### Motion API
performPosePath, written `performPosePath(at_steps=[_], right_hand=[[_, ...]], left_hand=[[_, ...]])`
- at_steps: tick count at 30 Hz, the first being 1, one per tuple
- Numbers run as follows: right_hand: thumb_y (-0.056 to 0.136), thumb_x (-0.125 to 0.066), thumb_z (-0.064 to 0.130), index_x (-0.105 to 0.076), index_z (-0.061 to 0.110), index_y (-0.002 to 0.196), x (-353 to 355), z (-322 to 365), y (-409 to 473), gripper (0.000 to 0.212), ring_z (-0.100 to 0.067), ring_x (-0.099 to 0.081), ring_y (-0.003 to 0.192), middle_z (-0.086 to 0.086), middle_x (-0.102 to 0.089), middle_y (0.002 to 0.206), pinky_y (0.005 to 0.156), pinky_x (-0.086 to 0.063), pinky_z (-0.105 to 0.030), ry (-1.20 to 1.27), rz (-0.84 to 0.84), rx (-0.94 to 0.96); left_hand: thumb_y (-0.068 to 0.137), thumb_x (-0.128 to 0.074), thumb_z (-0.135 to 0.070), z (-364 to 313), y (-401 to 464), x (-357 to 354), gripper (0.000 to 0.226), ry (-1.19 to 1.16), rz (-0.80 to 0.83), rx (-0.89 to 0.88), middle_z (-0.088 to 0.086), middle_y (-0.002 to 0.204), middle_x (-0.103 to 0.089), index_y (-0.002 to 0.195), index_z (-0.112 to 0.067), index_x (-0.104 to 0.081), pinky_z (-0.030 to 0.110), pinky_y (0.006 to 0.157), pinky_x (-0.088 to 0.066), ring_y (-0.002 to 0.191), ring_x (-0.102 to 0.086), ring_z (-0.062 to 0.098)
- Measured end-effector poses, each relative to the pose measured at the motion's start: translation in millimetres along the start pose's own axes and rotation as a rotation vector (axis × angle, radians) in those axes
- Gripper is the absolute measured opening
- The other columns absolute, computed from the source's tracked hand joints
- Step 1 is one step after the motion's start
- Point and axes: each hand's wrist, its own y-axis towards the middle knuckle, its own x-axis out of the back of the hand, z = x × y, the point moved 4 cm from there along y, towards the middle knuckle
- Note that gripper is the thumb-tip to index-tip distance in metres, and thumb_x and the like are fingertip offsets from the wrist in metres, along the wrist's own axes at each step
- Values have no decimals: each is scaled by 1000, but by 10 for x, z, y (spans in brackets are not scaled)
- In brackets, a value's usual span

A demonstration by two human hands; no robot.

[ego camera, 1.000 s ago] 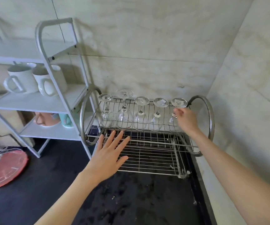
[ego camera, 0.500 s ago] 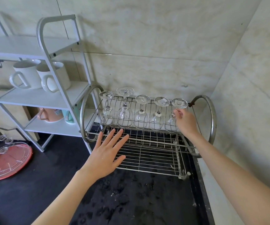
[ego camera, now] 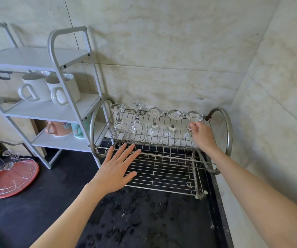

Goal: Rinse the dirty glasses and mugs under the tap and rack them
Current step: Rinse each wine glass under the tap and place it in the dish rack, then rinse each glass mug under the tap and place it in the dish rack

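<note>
We pinch the stem of the fifth wine glass [ego camera: 190,129] with our right hand [ego camera: 202,136], inverted at the right end of the dish rack [ego camera: 162,165] upper tier | left hand [ego camera: 116,169] spread flat, holding nothing | glass likely light, wet-slick, fragile; stem gives the safest hold.

— Where does the view look from?
— There is one, worn on the person's head, looking forward and down at the dark desk [ego camera: 126,221] in a tiled corner.
— How near?
— Within arm's reach: both forearms come in from the bottom edge, and the wire dish rack [ego camera: 162,169] sits mid-frame, just beyond them.
— How wide is it?
— Wide-angle: the white shelf unit [ego camera: 54,111] fills the left side, the side wall [ego camera: 278,104] the right, and straight lines bow near the edges.
</note>
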Motion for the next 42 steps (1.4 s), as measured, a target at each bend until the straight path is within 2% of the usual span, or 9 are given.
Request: performPosePath(at_steps=[9,15,18,24,28,30,33,37,42], right_hand=[[100,-41,22,-60,5,113,14,-8,-25,29,-14,-56,91,-10,-64,110,76,-40,-23,35,6,-21],[98,-42,26,-55,6,121,-12,-60,-26,32,-22,-59,111,-10,-63,118,90,-47,-31,65,43,-80],[97,-45,26,-45,6,133,28,-6,-101,41,-25,-49,124,-11,-51,134,102,-40,-37,96,42,-112],[99,-42,31,-38,8,139,144,289,-626,47,-20,-41,131,-8,-44,142,107,-32,-32,-33,27,-20],[97,-42,39,-33,15,142,99,652,-1192,52,-16,-36,135,-3,-38,147,108,-27,-27,-202,70,127],[96,-39,45,-27,18,146,4,833,-1498,58,-15,-28,139,-1,-31,151,113,-19,-27,-291,118,196],[96,-34,50,-18,23,149,-223,1097,-1972,62,-16,-15,144,1,-17,157,117,-8,-31,-363,219,261],[95,-30,53,-14,25,150,-574,1472,-2594,63,-16,-10,145,1,-10,158,117,-2,-35,-363,332,350],[95,-28,55,-13,26,150,-1062,1929,-3545,64,-14,-7,146,2,-9,158,117,-1,-36,-317,478,466]], left_hand=[[71,-1,-66,-19,7,-5,73,-15,-3,-1,-13,150,17,138,-42,16,40,108,22,138,21,14],[80,-9,-65,-30,8,7,68,-5,7,-4,-12,149,18,137,-41,18,41,108,22,136,23,14],[95,-33,-51,-41,-4,50,68,-14,21,-2,-12,147,20,136,-38,19,41,108,21,137,23,15],[95,-30,-53,-82,-30,119,65,26,18,36,-8,147,23,145,-36,9,42,108,20,135,29,18],[82,-7,-63,-175,-347,125,72,-36,-152,97,-4,152,9,148,-32,-7,41,109,15,140,17,23],[82,-9,-62,-223,-620,67,73,-61,-185,124,-2,155,-4,147,-31,-16,42,111,10,142,9,24],[82,-6,-63,-184,-1109,-50,73,-43,-148,178,-3,156,-5,148,-31,-15,42,111,8,140,12,21],[91,-18,-59,39,-1939,-139,65,-6,-111,298,5,147,-38,141,-24,-38,51,106,-20,138,-26,31],[94,-7,-58,258,-3216,-308,66,-7,-45,448,6,144,-43,137,-23,-42,53,101,-29,132,-39,34]])
